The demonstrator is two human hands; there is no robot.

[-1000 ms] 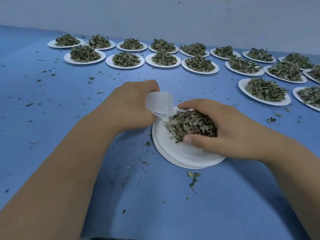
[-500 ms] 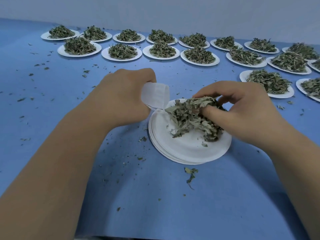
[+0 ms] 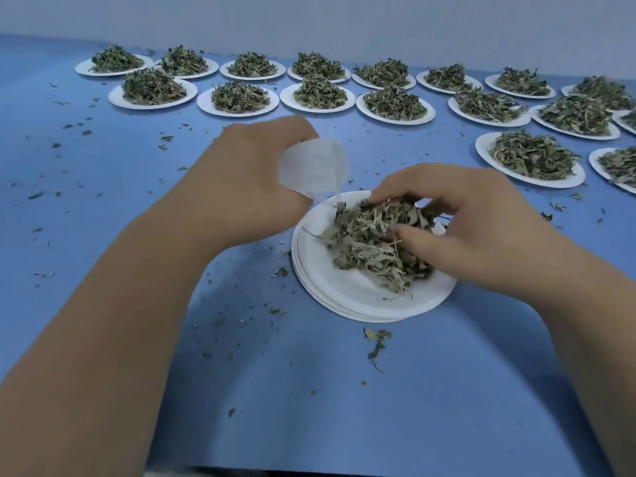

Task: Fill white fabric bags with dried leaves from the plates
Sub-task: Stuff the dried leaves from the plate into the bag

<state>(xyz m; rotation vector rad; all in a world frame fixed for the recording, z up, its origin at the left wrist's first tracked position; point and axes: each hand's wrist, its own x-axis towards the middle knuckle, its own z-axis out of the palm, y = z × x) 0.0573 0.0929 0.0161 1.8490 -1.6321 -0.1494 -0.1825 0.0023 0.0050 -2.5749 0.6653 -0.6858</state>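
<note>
My right hand [image 3: 481, 232], fingers curled round dried leaves [image 3: 364, 242] on the near plate stack [image 3: 344, 292], sits just right of the white fabric bag [image 3: 311, 170] gripped in my left hand [image 3: 254, 180].

We can read no text, label, brand, number or sign anywhere; the white fabric bag [image 3: 313, 166], the plates [image 3: 361, 301] and the blue tabletop [image 3: 344, 407] all show us plain, unmarked surfaces
</note>
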